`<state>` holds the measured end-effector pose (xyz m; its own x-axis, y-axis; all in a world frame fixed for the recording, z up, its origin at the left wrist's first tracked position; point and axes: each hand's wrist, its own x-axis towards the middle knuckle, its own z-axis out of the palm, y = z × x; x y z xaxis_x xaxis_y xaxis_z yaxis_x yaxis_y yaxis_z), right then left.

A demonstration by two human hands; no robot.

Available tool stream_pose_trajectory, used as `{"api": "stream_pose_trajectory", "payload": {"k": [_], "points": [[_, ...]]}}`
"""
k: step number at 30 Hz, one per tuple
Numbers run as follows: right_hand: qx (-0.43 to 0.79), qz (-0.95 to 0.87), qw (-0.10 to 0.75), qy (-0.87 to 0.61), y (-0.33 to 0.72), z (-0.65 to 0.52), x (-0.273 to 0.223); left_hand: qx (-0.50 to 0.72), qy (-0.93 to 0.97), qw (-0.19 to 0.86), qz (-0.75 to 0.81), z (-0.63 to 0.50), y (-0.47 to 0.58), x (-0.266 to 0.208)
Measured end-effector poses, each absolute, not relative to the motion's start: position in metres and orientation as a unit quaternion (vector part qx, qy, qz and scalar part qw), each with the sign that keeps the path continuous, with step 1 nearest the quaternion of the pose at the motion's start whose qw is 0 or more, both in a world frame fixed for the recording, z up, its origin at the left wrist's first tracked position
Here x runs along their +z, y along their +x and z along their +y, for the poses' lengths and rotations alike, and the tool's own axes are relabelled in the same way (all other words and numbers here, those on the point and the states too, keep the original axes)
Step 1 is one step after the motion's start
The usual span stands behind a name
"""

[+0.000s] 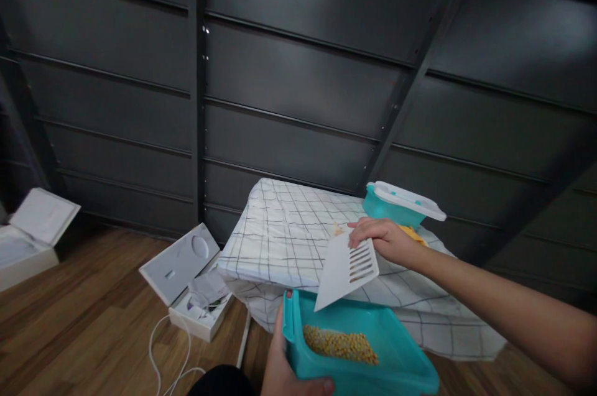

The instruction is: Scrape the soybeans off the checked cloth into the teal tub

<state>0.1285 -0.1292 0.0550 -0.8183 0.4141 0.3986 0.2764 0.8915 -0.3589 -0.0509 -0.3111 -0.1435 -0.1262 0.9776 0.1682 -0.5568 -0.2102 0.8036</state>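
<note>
My left hand [290, 368] grips the left end of a teal plastic bin [396, 334], thumb along its near side. Inside the bin lies a layer of round yellow beans or pellets [342, 345], gathered toward the left. Above the bin, my right hand [383, 237] is closed on a flat white plastic piece with a row of slots [338, 268]. That piece tilts down, its pointed corner over the bin's far rim. Behind my right hand stands a second teal container with a white lid [405, 196], and a yellow cloth-like item [413, 234] shows beside it.
A low table under a white checked cloth [280, 228] stands ahead, with small yellowish crumbs [337, 230] on it. An open white box [196, 321] and a white cable [187, 346] lie on the wooden floor [102, 315]. Another open box [28, 259] is farther left. Dark metal panels [289, 73] rise behind.
</note>
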Motion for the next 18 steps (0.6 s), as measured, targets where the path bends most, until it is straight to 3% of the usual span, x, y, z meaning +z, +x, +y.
{"api": "stream_pose_trajectory", "payload": {"k": [3,8,18], "points": [[0.094,-0.929,0.293,-0.207,0.137,-0.130,0.058,0.714,0.359,0.501,0.333,-0.304,-0.048,-0.155],[-0.034,-0.837,0.333,-0.432,0.148,-0.106,0.072,0.700,0.380,0.496,0.346,-0.301,-0.054,-0.157],[-0.158,-0.789,0.181,-0.565,0.142,-0.048,0.057,0.698,0.349,0.531,0.330,-0.301,-0.056,-0.154]]}}
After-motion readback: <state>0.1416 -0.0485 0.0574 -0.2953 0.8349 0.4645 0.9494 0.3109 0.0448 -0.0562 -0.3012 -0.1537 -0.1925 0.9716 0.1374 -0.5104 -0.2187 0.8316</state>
